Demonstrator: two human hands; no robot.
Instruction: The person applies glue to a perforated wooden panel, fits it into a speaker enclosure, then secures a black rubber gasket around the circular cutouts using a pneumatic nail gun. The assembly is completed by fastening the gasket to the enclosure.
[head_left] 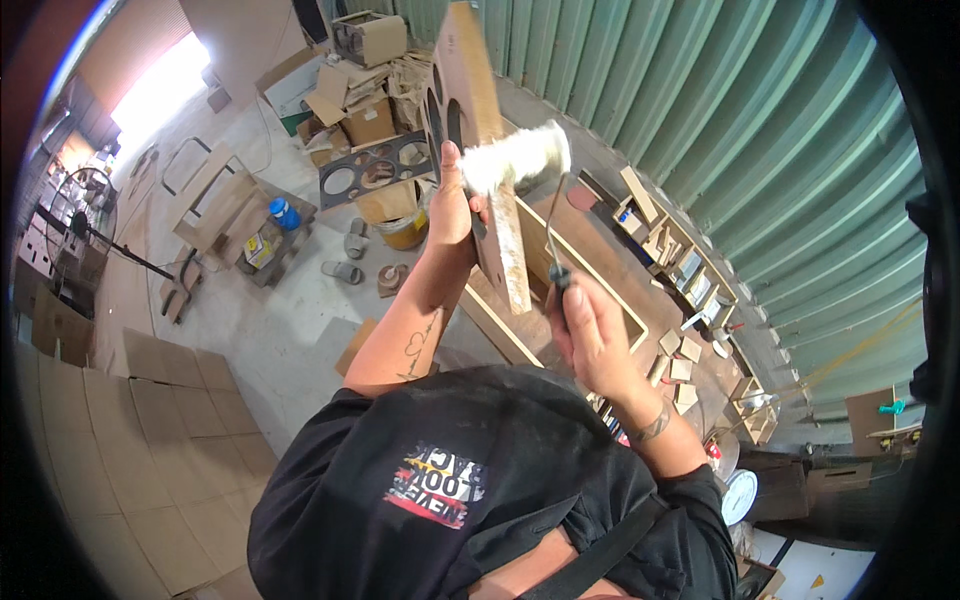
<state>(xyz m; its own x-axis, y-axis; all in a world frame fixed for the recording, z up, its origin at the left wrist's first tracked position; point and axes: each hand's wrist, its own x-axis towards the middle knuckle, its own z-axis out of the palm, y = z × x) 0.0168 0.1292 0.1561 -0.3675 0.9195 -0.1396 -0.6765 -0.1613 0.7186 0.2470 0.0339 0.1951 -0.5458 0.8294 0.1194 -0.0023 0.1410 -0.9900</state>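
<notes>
My left hand is closed around a thick wooden panel with large round holes, held up in front of me and tilted with its narrow edge showing. The lower part of that edge has whitish patches. A paint roller with a fluffy white sleeve lies across the edge, just beside my left fingers. My right hand grips the roller's dark handle, below and to the right of the panel. A thin wire frame runs from the handle up to the sleeve.
Behind the panel is a brown worktop with a raised wooden rim. Wood offcuts lie to its right, near a corrugated wall. On the floor are a yellow bucket, slippers, a holed black panel and cardboard boxes.
</notes>
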